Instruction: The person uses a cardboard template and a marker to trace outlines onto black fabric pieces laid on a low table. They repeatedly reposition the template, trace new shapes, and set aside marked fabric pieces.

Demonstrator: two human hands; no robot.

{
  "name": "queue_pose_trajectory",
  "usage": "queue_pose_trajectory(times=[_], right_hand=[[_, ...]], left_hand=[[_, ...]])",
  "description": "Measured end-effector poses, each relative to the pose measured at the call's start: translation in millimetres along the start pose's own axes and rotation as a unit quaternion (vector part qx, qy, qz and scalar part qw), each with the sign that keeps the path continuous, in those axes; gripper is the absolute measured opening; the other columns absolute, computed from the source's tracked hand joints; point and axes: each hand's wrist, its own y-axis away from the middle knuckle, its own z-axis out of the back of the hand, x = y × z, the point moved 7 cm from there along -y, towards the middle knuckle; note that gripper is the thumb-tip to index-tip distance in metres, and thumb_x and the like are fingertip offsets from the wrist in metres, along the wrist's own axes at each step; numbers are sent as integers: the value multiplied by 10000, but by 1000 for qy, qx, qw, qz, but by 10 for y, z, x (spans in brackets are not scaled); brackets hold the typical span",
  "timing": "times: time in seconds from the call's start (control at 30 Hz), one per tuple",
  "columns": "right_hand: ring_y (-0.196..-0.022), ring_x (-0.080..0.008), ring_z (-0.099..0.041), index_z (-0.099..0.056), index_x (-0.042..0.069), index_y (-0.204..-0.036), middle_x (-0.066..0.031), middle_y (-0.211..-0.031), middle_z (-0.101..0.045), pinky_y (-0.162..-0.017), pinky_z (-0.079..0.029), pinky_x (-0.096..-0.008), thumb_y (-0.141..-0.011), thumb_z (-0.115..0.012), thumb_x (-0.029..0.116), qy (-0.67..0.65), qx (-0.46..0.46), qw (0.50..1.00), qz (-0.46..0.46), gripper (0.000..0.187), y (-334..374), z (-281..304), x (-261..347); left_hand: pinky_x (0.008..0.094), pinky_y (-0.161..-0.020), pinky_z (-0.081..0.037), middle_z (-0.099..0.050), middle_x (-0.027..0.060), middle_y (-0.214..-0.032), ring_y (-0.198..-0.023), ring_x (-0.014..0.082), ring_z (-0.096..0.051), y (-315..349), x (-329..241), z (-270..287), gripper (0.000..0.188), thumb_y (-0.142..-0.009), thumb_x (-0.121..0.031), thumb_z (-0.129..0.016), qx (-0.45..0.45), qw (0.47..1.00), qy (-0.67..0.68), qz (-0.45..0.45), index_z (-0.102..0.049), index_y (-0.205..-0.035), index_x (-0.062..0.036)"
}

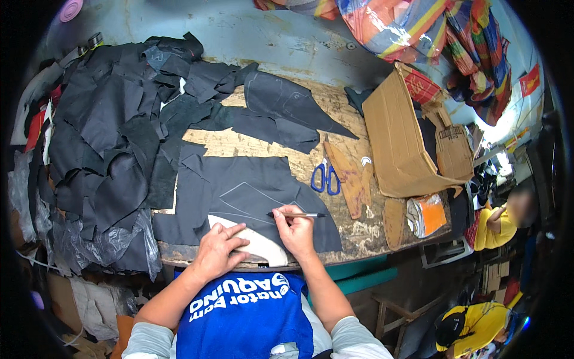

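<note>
A piece of black leather (251,179) lies on the worktable at my front, with thin pale outlines drawn on it. My left hand (220,248) lies on a white curved pattern piece (269,246), fingers stretched out and holding it flat against the leather. My right hand (294,230) pinches a slim marking pen (314,215). The pen's tip points left, close to the pattern's upper edge; whether it touches the leather I cannot tell. Beyond my right hand lie scissors with blue handles (326,178), next to brown pattern pieces (345,179).
A large heap of black leather pieces (101,119) covers the table's left side. More marked leather (281,99) lies at the back. On the right stand an open cardboard box (388,137) and an orange-and-white bundle (429,215). People in yellow shirts (478,323) are off to the right.
</note>
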Motion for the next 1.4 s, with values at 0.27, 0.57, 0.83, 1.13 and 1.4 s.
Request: queue_pose_trajectory(times=[0.27,0.57,0.83,1.13,1.4], right_hand=[[-732,-136,-657,-637,-44,-840,-94,-803,-670,-654,-509,-243,-863,-633,52,79,1,996,46,100,24,-34,38],[-670,-43,-575,-640,-41,-871,-58,-794,-658,-572,-469,-187,-876,-611,30,19,-37,999,29,76,37,0,-32],[-677,-174,-668,-623,-38,-836,-124,-769,-668,-617,-524,-280,-840,-635,32,58,-43,997,42,71,50,-11,-34],[-708,-76,-592,-604,-41,-864,-87,-842,-668,-624,-493,-208,-882,-593,8,42,-76,995,48,53,121,34,-49],[-726,-95,-620,-614,-29,-849,-101,-880,-681,-646,-501,-222,-870,-604,7,43,10,999,28,43,253,-135,35]], left_hand=[[347,-789,-473,-634,53,-1157,-872,245,-539,73,54,-11,298,-639,-282,-781,-42,999,26,-12,-717,-888,-132],[668,-996,-158,-589,11,-1119,-1195,241,-458,109,56,-46,380,-652,-400,-772,-27,999,-26,-4,-687,-958,-191],[667,-997,-166,-587,29,-1167,-1202,245,-453,104,73,-59,427,-634,-434,-778,-11,1000,-20,-7,-698,-980,-197],[663,-1001,-162,-628,-13,-1118,-1190,223,-474,127,97,-67,415,-599,-426,-796,-21,1000,-2,-19,-710,-932,-194],[658,-1011,-149,-643,-22,-1089,-1162,218,-502,119,89,-33,384,-592,-418,-804,-30,999,17,-30,-716,-883,-183]])
